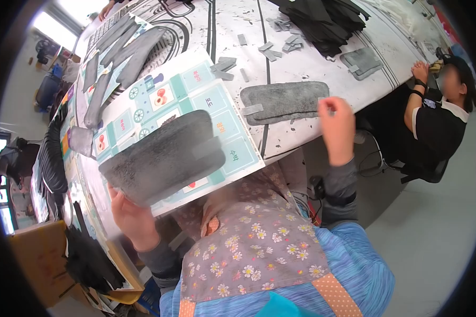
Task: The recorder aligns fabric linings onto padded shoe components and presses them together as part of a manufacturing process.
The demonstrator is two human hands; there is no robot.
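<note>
Lifting board [195, 90] with grey pad [164, 158] in left hand [132, 219]; right hand [337, 127] pinching small tab by table pad [285, 100]; next likely needing careful tab placement.

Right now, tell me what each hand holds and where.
Left hand grips the printed board at its lower edge; a grey felt piece lies on it. Right hand: cannot tell.
</note>
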